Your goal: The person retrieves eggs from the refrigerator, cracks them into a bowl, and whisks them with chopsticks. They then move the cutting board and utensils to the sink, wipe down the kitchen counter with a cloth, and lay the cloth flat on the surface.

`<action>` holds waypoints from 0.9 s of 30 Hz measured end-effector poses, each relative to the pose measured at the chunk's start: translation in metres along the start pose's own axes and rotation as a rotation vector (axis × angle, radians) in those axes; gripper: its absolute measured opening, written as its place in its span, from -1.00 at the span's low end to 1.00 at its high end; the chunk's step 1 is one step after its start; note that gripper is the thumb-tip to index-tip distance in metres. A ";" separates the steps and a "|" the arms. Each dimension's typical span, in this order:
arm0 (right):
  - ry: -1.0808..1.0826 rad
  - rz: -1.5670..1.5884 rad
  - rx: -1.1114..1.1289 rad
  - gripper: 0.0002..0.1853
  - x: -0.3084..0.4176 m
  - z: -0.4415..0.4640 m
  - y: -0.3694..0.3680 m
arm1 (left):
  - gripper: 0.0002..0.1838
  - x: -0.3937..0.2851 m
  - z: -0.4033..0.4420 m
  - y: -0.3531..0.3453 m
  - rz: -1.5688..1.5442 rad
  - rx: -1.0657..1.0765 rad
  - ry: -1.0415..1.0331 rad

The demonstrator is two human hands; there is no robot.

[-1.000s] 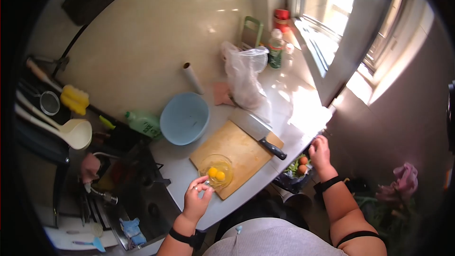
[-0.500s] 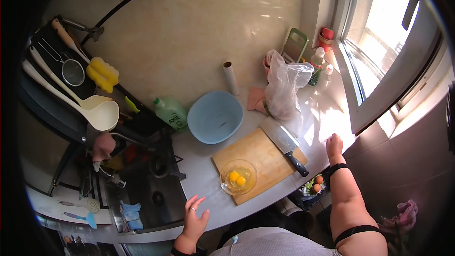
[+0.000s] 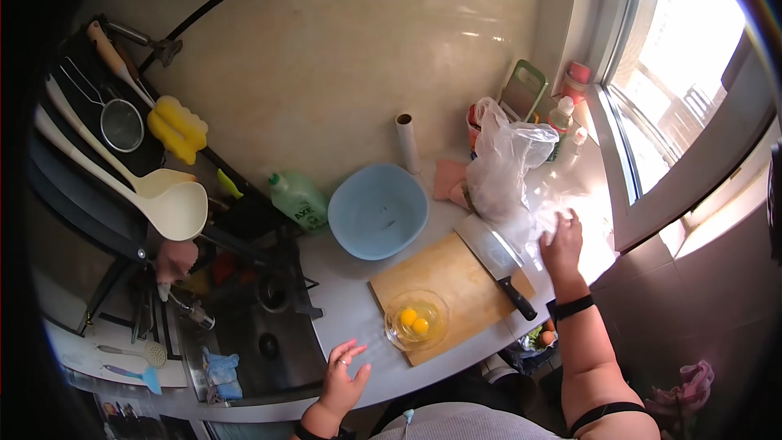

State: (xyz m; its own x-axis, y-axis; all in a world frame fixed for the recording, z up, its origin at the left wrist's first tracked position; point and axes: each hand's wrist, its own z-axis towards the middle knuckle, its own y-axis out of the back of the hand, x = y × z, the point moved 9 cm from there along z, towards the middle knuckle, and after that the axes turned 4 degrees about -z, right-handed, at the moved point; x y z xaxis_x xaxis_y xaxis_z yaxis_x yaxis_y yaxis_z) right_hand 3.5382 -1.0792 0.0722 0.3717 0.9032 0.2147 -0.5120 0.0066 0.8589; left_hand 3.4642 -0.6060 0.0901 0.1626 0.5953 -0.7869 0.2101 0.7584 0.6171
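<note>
My left hand point(image 3: 343, 380) hovers by the counter's front edge, fingers apart, with nothing in it. Nearest to it is a clear glass bowl point(image 3: 441, 327) with two yolks and egg white, resting on the left part of a wooden cutting board point(image 3: 472, 310). My right hand point(image 3: 562, 246) is over the sunlit right side of the counter, fingers spread, beside a crumpled clear plastic bag point(image 3: 503, 175). Whether its fingertips touch the bag, I cannot tell. A cleaver point(image 3: 491, 250) with a black handle lies across the board's right side, left of that hand.
Behind the board stand a blue basin point(image 3: 378, 220), a green detergent bottle point(image 3: 298, 202) and a cardboard-cored roll point(image 3: 406, 143). A sink point(image 3: 261, 358) is at left, below hanging ladles point(image 3: 179, 210). The open window frame point(image 3: 643, 212) juts in at right. Eggshells point(image 3: 547, 336) lie in a bin below.
My right hand has moved forward and left toward the plastic bag, and its fingers have spread from a curled shape. My left hand stays open near the counter edge. The view has shifted slightly.
</note>
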 end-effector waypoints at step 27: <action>0.036 0.676 0.028 -0.76 0.166 0.175 -0.025 | -0.64 0.005 0.028 0.017 -0.272 0.004 0.058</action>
State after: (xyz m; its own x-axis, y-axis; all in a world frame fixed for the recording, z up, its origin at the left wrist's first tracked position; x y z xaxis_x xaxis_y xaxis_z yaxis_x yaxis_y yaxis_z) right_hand 3.7486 -1.0044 0.1682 -0.0494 0.7182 0.6940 -0.6026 -0.5756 0.5528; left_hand 3.4951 -0.5975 0.0969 0.0443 0.3842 -0.9222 0.2421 0.8914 0.3831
